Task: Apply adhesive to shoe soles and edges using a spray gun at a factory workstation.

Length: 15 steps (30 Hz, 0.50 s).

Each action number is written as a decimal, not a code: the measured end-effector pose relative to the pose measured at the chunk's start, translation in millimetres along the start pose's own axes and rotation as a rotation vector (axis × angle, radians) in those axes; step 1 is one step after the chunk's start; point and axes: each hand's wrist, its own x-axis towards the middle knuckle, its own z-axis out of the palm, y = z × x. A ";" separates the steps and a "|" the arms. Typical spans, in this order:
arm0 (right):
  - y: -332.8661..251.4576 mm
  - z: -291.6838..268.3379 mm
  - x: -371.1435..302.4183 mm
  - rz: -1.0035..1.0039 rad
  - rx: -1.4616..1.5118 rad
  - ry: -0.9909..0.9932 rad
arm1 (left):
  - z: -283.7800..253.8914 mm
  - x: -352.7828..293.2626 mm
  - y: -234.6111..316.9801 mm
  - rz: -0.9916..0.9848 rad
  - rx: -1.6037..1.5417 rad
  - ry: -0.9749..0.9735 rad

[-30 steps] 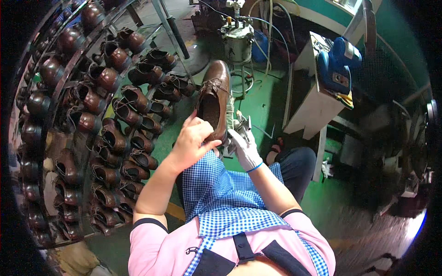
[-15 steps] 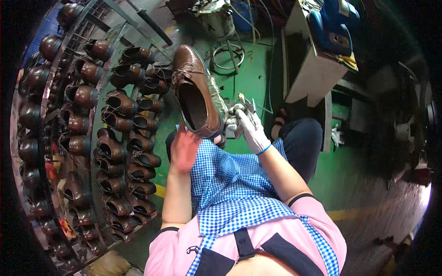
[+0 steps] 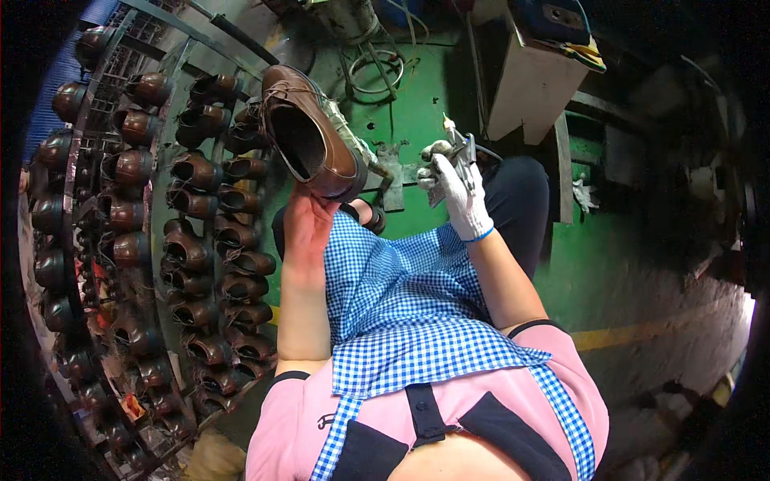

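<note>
A brown leather lace-up shoe (image 3: 333,152) is held up in front of me, toe pointing up and away, its dark opening turned toward me. My left hand (image 3: 309,216), reddish and bare, supports it at the heel end; its fingers are mostly hidden behind the shoe. To the right, my right hand (image 3: 464,196) wears a white glove and is closed round a metal spray gun (image 3: 460,152) with a pale tip at the top. The spray gun is apart from the shoe.
A metal rack (image 3: 74,172) with rows of brown shoes (image 3: 196,170) fills the left side. Ahead stand a metal pot (image 3: 346,22) and a ringed stand (image 3: 377,72). A pale cabinet (image 3: 521,92) is at the far right, above the green floor (image 3: 589,264).
The shoe has moved left and slightly away with my left hand. My right hand has shifted right with the spray gun, widening the gap between them.
</note>
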 end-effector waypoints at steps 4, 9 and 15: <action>23.8 28.1 21.2 0.176 -0.022 -0.048 | -16.1 1.3 0.6 0.013 -0.001 0.035; 128.2 40.4 66.1 0.282 0.213 0.017 | -25.1 11.9 -7.2 0.022 0.013 -0.031; 119.5 82.8 66.8 0.486 0.418 0.052 | -55.9 3.1 -0.7 0.042 -0.079 -0.167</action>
